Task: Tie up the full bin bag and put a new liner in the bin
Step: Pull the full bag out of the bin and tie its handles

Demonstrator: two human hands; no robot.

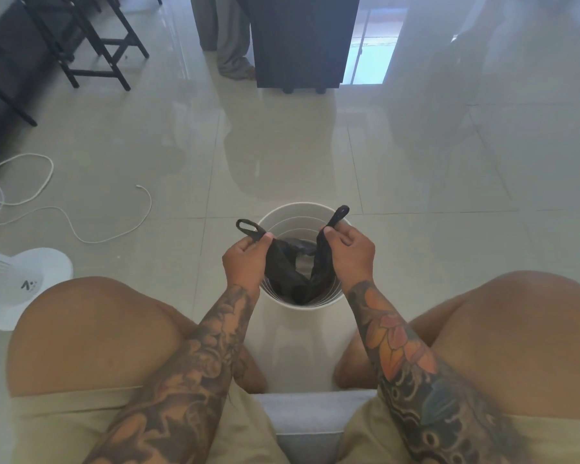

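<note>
Left hand (246, 259) pinches left handle (248, 227) of black bag (283, 271); right hand (349, 252) pinches right handle (339, 214). Handles held apart above bin (302, 308), not yet crossed or knotted. Bag body sits inside white bin on floor between knees. Judgement: tying just starting; knot, lifting bag out, fitting new liner all left. No spare liner in view.

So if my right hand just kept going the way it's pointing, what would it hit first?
Probably the far rim of the white bin. Your right hand grips a handle of the black bag and points forward over the bin's mouth. Depth is unclear; it might pass above the rim and meet only floor.
</note>
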